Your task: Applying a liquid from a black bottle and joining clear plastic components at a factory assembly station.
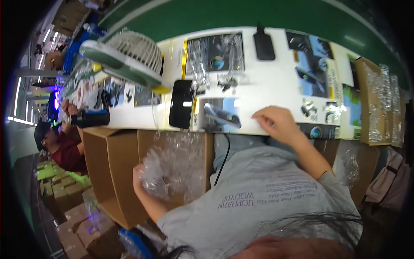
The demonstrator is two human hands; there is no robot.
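Note:
My left hand (141,180) is down beside an open cardboard box (108,172) and grips a bunch of clear plastic blister trays (172,166). My right hand (278,124) is at the near edge of the white table (276,82). Its fingers curl onto a printed packaging card (222,114) lying there. Left of that card lies a black phone (182,103) with its screen up. My grey shirt fills the lower middle of the view.
A white and green desk fan (129,54) stands at the table's left. More printed cards, clear blisters (215,64) and a black power bank (264,45) lie farther back. Stacked clear trays (381,99) sit on a box at right. A person in dark red (64,149) works at left.

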